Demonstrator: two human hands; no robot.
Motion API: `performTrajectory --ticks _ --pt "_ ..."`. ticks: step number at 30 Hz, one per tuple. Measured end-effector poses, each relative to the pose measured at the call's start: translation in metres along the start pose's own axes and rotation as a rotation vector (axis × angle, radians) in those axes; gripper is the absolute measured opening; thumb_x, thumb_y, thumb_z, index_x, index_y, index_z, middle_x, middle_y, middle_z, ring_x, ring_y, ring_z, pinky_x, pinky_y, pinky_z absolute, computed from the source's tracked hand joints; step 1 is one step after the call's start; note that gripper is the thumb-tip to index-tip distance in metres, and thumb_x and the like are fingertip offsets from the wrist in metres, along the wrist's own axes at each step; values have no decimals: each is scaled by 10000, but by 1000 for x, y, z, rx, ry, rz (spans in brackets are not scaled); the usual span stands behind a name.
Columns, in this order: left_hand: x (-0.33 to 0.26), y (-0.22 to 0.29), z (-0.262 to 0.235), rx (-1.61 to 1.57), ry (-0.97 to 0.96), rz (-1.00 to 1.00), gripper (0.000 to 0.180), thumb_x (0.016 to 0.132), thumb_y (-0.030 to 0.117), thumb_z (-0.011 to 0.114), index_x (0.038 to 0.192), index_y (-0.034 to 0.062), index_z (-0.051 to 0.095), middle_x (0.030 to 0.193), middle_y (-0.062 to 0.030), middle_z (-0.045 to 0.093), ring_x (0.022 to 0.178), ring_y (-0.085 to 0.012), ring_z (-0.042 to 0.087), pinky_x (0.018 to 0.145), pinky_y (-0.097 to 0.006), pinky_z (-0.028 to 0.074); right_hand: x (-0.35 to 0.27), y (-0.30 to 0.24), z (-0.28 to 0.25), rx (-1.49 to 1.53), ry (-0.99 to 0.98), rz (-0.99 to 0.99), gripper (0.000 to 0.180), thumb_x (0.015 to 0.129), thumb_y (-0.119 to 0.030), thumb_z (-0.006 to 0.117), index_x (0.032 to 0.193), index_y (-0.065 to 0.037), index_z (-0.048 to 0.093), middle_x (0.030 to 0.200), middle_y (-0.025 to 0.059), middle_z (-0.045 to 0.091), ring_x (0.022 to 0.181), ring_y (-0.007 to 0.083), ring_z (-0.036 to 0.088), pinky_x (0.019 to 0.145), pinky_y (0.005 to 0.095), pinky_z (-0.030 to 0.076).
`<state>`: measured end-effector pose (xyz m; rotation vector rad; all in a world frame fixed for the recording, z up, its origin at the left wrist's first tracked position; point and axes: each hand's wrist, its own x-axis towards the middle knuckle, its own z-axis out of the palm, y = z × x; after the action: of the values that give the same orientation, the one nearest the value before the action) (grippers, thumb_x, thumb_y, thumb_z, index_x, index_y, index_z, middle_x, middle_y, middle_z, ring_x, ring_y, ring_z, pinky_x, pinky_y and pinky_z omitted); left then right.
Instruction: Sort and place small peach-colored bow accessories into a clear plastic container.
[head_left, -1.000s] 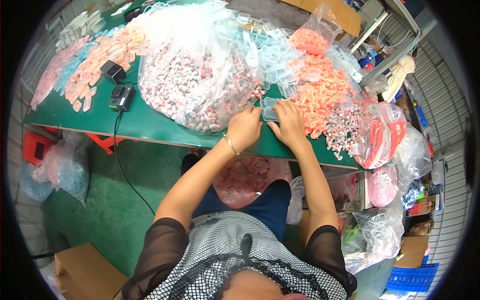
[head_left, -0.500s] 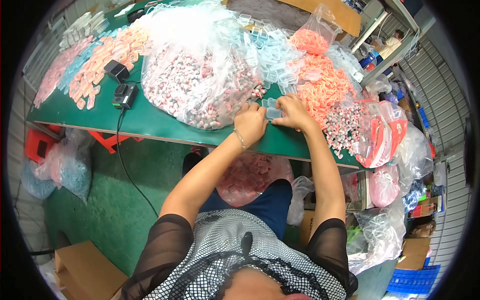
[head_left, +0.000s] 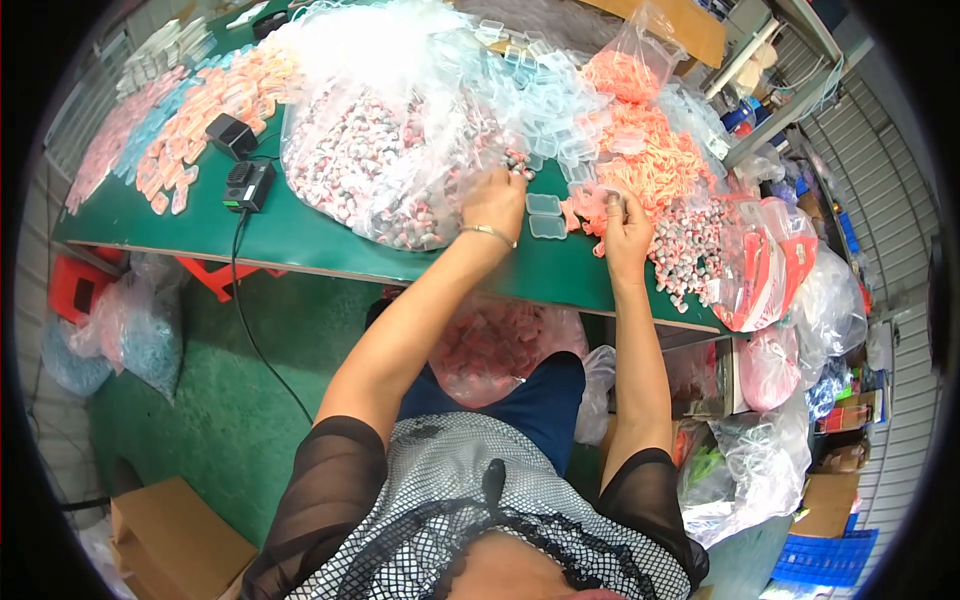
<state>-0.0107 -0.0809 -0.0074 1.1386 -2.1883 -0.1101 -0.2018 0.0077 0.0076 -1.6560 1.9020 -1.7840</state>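
Observation:
On the green table [head_left: 335, 257] lies a small clear plastic box [head_left: 546, 228], opened flat with both halves side by side. My left hand [head_left: 494, 207] is at the mouth of a large clear bag [head_left: 400, 180] full of small pink-and-grey pieces. Its fingers curl at the loose pieces [head_left: 517, 163] there; what they hold is hidden. To the right of the box, my right hand [head_left: 627, 232] pinches some orange cord [head_left: 594, 206] at the near edge of a heap of orange cords [head_left: 655, 165].
Many clear boxes [head_left: 550, 100] are heaped behind. More pink-and-grey pieces [head_left: 688, 245] lie right, beside a red-and-white bag [head_left: 768, 260]. Orange cases [head_left: 205, 120] and a black adapter [head_left: 248, 186] with a hanging cable sit left. A bag of pink items [head_left: 505, 350] is under the table.
My hands have moved apart from the small clear box, which now lies open and released. The left moved up to the bag's mouth; the right moved right to the orange cord.

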Motion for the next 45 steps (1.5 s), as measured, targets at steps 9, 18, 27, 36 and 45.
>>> performTrajectory --ticks 9,18,27,36,45 --pt "19 -5 4 -51 -115 -53 179 915 132 508 1019 87 646 1049 -162 631 940 -356 662 766 -494 523 -45 -5 -14 -47 -235 345 215 907 -100 648 1114 -46 626 893 112 687 776 136 652 715 277 504" --pt "-20 8 -26 -378 -176 -79 126 848 176 666 932 90 704 919 -154 682 865 -341 661 737 -442 525 -67 -25 -44 -477 -472 -326 236 765 -72 700 992 -51 635 1121 105 625 1093 321 564 911 411 453" --pt "-66 7 -32 -378 -293 0 133 832 170 688 949 111 716 914 -108 646 814 -314 659 716 -425 518 -96 -45 -19 -664 -239 -325 215 720 -214 769 747 -52 630 993 87 618 1004 291 573 821 445 420" --pt "-72 12 -22 -405 -163 -3 141 802 136 694 940 113 715 879 -104 649 834 -327 647 713 -439 516 -87 -48 -3 -587 -90 -205 207 798 -277 714 827 -93 623 914 59 608 919 270 582 778 425 444" --pt "-75 20 -24 -476 -100 -16 98 791 124 698 887 104 701 835 -92 647 796 -319 638 688 -432 501 -73 24 -110 -1157 62 140 158 780 -186 710 913 -135 640 826 40 660 859 261 648 753 457 431"
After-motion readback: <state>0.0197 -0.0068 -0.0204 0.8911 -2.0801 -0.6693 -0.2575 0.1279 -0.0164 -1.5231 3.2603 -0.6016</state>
